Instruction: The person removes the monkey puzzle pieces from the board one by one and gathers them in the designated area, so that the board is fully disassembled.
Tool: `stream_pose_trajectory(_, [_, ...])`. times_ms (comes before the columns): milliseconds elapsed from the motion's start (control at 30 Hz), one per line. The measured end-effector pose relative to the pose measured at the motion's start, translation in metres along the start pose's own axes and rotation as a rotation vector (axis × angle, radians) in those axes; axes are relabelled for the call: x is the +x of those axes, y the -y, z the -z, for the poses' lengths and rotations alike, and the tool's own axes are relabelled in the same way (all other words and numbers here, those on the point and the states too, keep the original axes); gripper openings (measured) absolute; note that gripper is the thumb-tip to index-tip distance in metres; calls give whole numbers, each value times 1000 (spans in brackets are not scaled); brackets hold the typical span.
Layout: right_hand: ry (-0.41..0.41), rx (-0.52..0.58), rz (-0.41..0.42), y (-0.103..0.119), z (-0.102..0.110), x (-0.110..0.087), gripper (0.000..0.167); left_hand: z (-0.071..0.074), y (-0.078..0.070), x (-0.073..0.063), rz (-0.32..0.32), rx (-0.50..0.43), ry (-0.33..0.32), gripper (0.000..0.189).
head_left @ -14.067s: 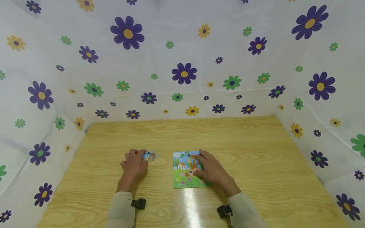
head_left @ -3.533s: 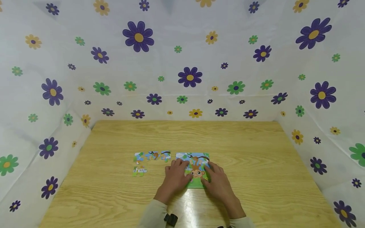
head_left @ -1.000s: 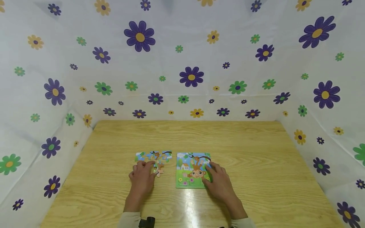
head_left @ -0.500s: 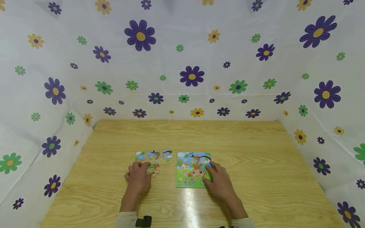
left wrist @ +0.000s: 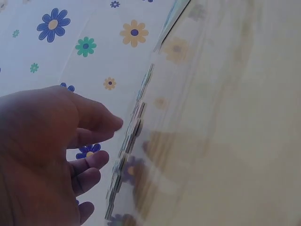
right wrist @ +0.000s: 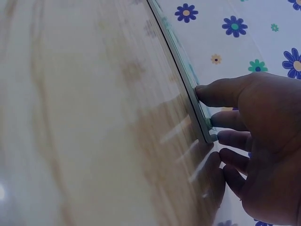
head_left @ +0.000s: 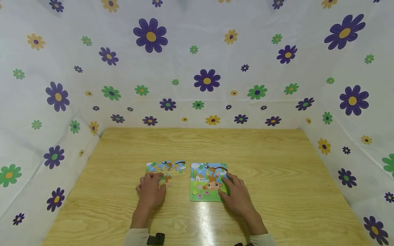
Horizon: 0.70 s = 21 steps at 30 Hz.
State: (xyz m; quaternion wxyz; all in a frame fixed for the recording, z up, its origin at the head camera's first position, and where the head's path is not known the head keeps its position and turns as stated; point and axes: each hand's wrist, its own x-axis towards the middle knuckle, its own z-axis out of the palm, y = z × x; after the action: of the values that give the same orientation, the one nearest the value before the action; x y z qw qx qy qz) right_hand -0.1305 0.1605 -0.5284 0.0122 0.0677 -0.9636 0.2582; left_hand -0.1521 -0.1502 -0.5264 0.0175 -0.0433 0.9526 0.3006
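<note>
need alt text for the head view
A person's left grip is by jigsaw pieces, and the right grip touches the edge of a square monkey puzzle on a wood-grain table. Flower-patterned cloth hangs behind.

Person, upper limbs: long pale sleeves, black wrist units

Left sleeve (head_left: pixel 136 236): one, pale cream to beige, plain cloth, at the near edge of the scene. Left wrist unit (head_left: pixel 156 239): one, black, small and blocky, at the cuff on the side toward the right sleeve (head_left: pixel 262 239). Right sleeve: one, same pale shade. Right wrist unit (head_left: pixel 241 244): one, black, partly cut off at the near edge. Left hand (head_left: pixel 150 191), right hand (head_left: pixel 236 194): bare. Finer markings on units: too small to read.
</note>
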Motion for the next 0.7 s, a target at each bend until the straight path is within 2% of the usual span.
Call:
stream_pose_trajectory(167, [2, 6, -9, 0, -1, 0, 55, -9, -13, -2, -56, -2, -26, 31])
stream_pose_trajectory(333, [20, 32, -22, 1, 1, 0, 57, -25, -32, -6, -122, -20, -19, 29])
stream_pose_trajectory(533, [54, 135, -64, 1, 6, 0, 62, -42, -52, -9, -218, -39, 39, 28])
stream_pose_trajectory(700, [51, 85, -75, -2, 9, -2, 62, -50, -66, -10, -272, -36, 89, 27])
